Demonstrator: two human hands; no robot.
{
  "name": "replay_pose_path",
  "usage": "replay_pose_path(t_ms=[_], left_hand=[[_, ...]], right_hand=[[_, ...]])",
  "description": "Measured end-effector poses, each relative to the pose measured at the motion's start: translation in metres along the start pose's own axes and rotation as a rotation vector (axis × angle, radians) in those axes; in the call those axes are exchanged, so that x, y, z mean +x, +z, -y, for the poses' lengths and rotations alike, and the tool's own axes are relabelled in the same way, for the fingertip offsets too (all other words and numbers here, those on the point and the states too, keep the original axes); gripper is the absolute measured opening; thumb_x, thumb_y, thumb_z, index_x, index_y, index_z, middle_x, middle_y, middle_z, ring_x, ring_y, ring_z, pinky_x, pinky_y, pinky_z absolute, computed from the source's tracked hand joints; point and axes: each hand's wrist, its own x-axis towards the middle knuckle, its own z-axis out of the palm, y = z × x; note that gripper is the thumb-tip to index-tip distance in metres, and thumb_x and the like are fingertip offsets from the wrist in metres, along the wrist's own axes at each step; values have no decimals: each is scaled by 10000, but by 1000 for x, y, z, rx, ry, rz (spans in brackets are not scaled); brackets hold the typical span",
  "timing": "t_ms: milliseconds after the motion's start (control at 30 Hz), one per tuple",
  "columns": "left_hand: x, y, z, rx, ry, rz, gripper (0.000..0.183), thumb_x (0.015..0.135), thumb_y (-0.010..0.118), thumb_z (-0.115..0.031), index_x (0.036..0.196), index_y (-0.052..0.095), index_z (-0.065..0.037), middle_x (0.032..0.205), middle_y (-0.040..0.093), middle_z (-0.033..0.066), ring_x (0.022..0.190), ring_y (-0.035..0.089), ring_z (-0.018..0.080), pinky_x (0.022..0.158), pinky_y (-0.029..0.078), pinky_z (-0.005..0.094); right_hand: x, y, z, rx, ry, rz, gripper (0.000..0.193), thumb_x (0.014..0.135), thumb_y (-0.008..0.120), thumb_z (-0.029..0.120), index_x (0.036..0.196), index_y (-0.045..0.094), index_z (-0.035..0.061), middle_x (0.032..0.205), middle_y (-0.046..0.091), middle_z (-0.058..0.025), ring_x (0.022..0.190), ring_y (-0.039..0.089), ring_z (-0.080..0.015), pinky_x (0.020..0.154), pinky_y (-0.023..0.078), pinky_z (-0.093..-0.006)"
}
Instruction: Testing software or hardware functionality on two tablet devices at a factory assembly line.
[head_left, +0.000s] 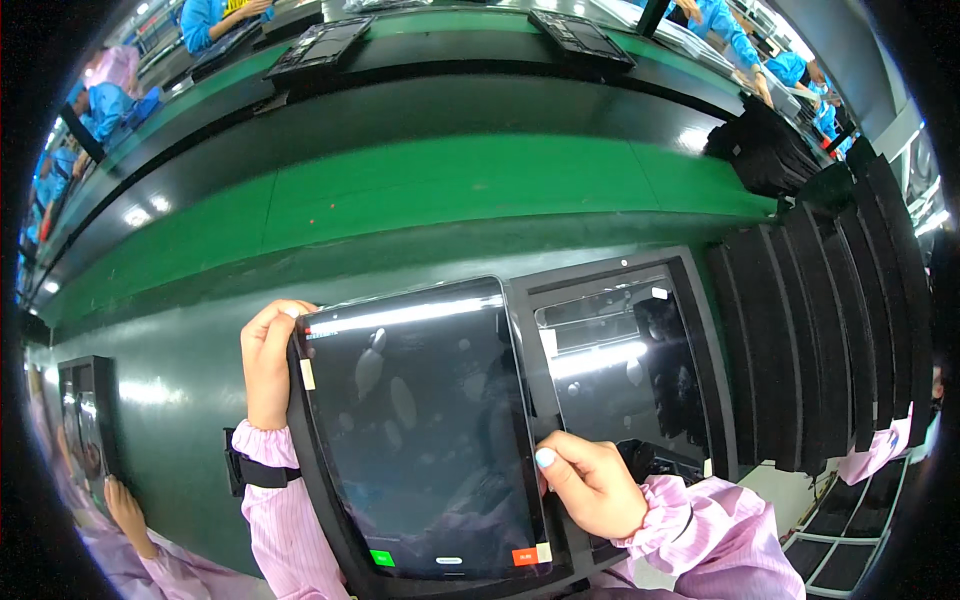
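Observation:
A large tablet (430, 420) with a dark, smudged screen is tilted up in front of me. Its screen shows a green block at the lower left and an orange-red one at the lower right. Pale tape tabs stick to its edges. My left hand (268, 360) is closed on the upper left edge, thumb at the corner. With thumb and fingers, my right hand (592, 485) grips the right edge below the middle; the fingertips behind are hidden. Dark edging, perhaps a tray, shows around the tablet. To its right lies a second dark-screened device (610, 360) in a black tray (700, 330).
Black foam trays (800, 330) stand stacked at the right, with more black pieces (765, 150) behind. A green strip (400, 190) crosses the dark bench. Two framed devices lie on the far line (330, 45). At left, another person's hand (125, 510) is near a framed device (85, 415).

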Motion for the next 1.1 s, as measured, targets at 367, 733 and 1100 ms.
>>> replay_pose_path(t_ms=[367, 733, 1100], left_hand=[[1, -1, -1, -27, 40, 86, 195, 824, 434, -64, 734, 577, 34, 789, 603, 72, 705, 508, 93, 659, 401, 223], [2, -2, 2, 8, 86, 103, 204, 825, 418, -49, 743, 577, 48, 795, 606, 73, 719, 515, 99, 668, 405, 224], [2, -2, 1, 18, 102, 109, 203, 833, 421, -50, 737, 575, 40, 781, 602, 61, 714, 514, 93, 664, 406, 221]], right_hand=[[8, 1, -2, 176, 82, 28, 194, 929, 445, 207, 867, 474, 25, 538, 512, -35, 506, 509, -83, 499, 396, -242], [15, -2, -1, 167, 146, 55, 313, 946, 379, 270, 807, 486, 11, 511, 521, -44, 492, 529, -109, 503, 398, -246], [17, 3, -7, -2, 98, -19, 225, 938, 380, 180, 810, 468, 17, 477, 509, -61, 449, 534, -156, 472, 400, -281]])
